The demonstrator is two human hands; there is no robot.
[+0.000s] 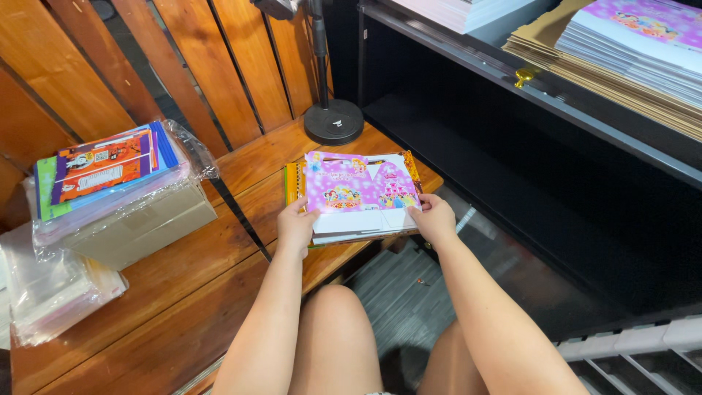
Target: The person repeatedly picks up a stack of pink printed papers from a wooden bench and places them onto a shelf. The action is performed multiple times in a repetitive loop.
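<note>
Head view: left hand [295, 225] and right hand [433, 218] each pinch a side edge of the pink printed flat cardboard stack [358, 192] (light, probably bendable, best gripped at both edges) lying just before the black round lamp base [333, 121].

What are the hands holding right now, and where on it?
Both hands, left and right, hold the stack of flat pink printed cards by its near corners.
</note>
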